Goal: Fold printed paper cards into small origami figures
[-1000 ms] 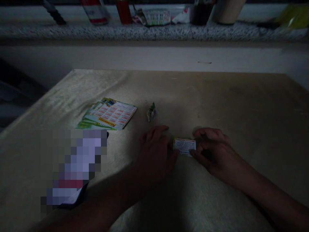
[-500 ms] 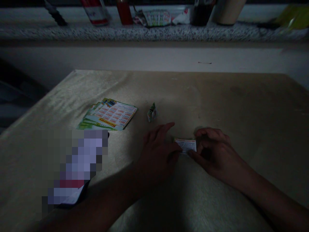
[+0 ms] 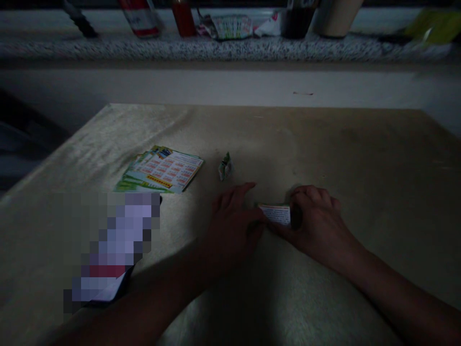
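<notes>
A small folded piece of printed paper (image 3: 276,214), white with lines of text, lies low over the table between my hands. My left hand (image 3: 232,223) pinches its left end with thumb and index finger, the other fingers stretched forward. At its right end my right hand (image 3: 315,216) is closed on the paper, the thumb along the near edge and the other fingers curled behind. Beyond my left hand stands a small folded paper piece (image 3: 225,168), green and white. To the left lies a fanned stack of printed leaflets (image 3: 169,169).
A phone (image 3: 118,245) with a pixelated screen lies on the table (image 3: 342,144) at the left, close to my left forearm. Behind the table, a speckled stone ledge (image 3: 216,50) carries a red-and-white can (image 3: 140,19), a red bottle (image 3: 184,19), a crumpled wrapper (image 3: 232,26) and other containers.
My right thumb has slid left along the paper's near edge, towards my left thumb. The right fingers have curled in closer behind the paper. The left hand has barely moved.
</notes>
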`<act>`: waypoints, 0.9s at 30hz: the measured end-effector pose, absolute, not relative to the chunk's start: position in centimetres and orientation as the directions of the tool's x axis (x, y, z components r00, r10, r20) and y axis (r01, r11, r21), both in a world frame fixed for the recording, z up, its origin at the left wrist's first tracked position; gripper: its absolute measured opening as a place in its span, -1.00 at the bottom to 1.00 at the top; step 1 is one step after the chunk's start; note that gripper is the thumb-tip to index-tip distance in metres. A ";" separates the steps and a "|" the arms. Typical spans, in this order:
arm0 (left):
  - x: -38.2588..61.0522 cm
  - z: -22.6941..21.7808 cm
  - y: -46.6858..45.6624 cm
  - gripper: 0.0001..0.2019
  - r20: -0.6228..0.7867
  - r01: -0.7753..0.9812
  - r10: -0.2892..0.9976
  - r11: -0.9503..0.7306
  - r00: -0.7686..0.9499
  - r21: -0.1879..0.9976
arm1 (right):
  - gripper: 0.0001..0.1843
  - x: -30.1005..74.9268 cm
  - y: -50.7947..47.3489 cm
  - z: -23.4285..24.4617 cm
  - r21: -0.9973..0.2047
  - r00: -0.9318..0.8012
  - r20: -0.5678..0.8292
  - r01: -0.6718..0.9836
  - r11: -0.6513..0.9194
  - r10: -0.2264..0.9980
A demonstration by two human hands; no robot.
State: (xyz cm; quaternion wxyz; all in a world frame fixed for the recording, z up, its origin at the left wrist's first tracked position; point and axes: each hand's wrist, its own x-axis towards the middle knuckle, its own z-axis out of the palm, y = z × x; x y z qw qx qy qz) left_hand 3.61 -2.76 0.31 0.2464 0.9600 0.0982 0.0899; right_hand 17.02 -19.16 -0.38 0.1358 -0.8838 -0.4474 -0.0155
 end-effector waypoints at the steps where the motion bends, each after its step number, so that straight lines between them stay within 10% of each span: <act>1: 3.6 0.3 -2.7 -0.81 0.125 0.147 0.236 -0.860 0.964 0.488 | -0.52 17.1 -19.2 -0.3 -0.236 0.599 0.145 0.794 -0.560 0.788; 27: 3.7 0.3 -2.5 -0.84 0.120 0.159 0.253 -0.846 0.960 0.508 | -0.59 19.4 -21.7 -0.2 -0.301 0.592 0.079 0.781 -0.547 0.802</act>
